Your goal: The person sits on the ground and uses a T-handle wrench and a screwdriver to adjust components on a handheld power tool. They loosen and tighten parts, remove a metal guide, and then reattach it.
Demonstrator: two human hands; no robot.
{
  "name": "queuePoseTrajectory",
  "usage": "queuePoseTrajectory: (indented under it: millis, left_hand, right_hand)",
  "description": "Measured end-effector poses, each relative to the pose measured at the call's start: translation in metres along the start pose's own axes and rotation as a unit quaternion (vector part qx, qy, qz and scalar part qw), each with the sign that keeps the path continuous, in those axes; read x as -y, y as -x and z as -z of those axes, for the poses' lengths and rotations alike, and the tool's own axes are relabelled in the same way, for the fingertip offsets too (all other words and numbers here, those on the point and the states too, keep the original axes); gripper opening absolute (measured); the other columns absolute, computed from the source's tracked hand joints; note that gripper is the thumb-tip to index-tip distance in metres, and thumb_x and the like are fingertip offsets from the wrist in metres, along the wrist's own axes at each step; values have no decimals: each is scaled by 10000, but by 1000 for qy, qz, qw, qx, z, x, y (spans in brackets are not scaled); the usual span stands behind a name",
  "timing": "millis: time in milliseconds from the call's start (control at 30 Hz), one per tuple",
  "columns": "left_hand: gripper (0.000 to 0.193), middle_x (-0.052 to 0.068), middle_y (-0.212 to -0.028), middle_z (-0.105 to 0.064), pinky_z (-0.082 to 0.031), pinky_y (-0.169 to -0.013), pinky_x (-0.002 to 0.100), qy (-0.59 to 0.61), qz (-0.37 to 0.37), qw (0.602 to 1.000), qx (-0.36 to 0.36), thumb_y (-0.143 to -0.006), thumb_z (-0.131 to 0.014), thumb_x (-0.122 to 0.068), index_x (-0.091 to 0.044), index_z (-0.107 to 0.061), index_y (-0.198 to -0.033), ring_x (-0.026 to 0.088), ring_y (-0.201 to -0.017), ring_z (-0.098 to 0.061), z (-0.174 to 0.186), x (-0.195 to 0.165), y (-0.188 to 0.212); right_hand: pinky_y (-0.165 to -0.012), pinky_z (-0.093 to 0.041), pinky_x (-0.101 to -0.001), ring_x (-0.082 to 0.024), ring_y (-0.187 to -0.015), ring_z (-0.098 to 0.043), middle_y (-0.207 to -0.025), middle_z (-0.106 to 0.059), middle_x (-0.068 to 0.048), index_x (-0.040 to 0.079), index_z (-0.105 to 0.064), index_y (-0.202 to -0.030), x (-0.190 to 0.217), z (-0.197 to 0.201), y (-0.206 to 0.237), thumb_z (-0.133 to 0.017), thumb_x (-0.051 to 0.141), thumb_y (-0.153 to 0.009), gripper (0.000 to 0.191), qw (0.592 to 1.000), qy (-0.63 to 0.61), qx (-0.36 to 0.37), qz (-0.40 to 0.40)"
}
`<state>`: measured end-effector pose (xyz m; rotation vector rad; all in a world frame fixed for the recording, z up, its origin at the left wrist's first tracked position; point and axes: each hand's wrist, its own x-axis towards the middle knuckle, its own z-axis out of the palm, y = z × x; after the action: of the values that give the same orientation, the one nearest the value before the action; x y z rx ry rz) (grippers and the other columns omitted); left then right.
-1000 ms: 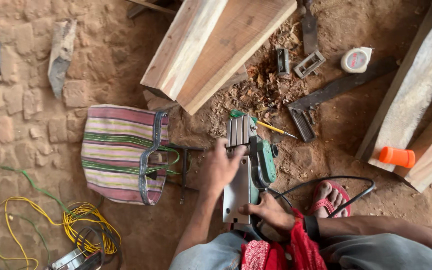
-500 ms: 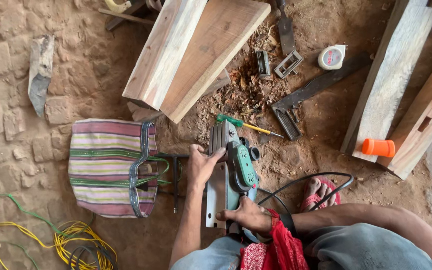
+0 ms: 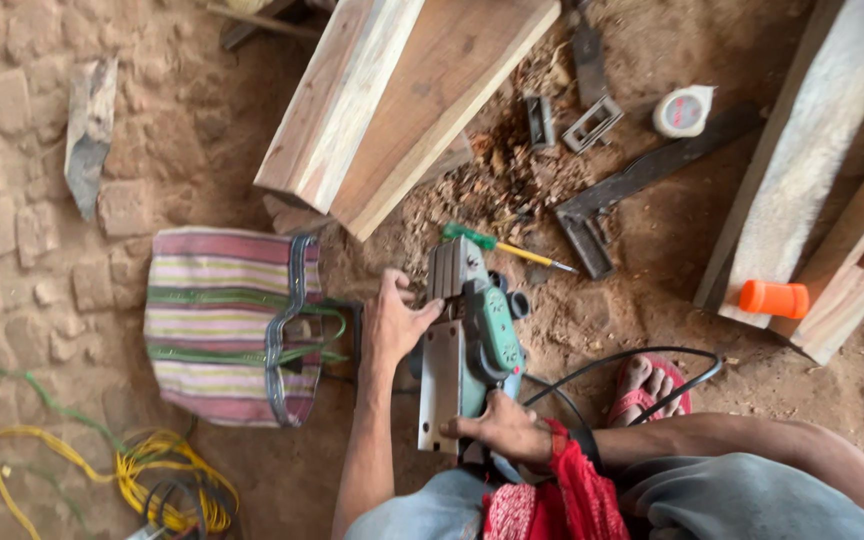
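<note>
Dirt floor (image 3: 652, 300), stone paving at left. Open ground is scarce: one bare strip between the bag and the planer, another right of the planer up to the right-hand beams.

Beam (image 3: 402, 100), two pale timbers side by side, runs from far centre down toward the middle; its cut end stops just short of the planer. More beams (image 3: 802, 190) lean along the right edge, lower ends near the cable loop.

Bag (image 3: 232, 335), striped pink, green and cream with dark straps, lies flat left of the hands.

Planer (image 3: 472, 350), green body with grey sole turned to the left, sits at centre near the person's knees. Left hand (image 3: 392, 320) lies on its far left side, fingers spread against the sole edge, not closed. Right hand (image 3: 502, 430) grips the near end, fingers clamped on it. Black cable (image 3: 642, 355) loops to the right past a sandalled foot (image 3: 647, 385).

Square (image 3: 612, 200), dark metal, lies far right of the planer. Yellow cord (image 3: 152, 480) is coiled near left.

Orange cylinder (image 3: 772, 298) rests on a right beam. Tape measure (image 3: 684, 110), round and white, lies far right. Pencil (image 3: 537, 258), yellow, lies just beyond the planer.
</note>
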<state>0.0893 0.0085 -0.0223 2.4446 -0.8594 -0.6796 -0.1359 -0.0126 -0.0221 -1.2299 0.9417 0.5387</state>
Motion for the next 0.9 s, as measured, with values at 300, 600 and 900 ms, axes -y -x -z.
queuePoseTrajectory:
  millis: [300,600,900]
  left_hand:
    - [488,149,-1005,-798,-627,-755,403,78,68,994,46,-760,-854,-369,-90,-594,-1064,280,-860,-792,0,55,-5]
    - [475,116,-991,-724,-599,-742,452,92,40,995,27,-764,-805,-526,-96,-717,-943,267,-859,-715,-23,69,8]
    - [435,177,-1076,-725,-643,-797,524,552,109,827,-3,-858,-751,-466,-81,-680,-1046,328,-969,-718,13,74,14]
  right_hand:
    - [-712,-577,-363,-193,-699,-707,-805,-782,-125,-42,-803,-907,0,-3,-3,-831,456,-643,564,993,-108,32,41]
    - [-724,-581,-370,-198,-696,-720,-780,-775,-134,-55,-796,-882,1,-14,-9,-824,490,-666,586,997,-61,13,44]
    - [-864,-557,-378,-259,-853,-745,-890,-777,-165,-31,-765,-1000,4,-7,-13,-797,584,-694,688,999,14,28,-10]
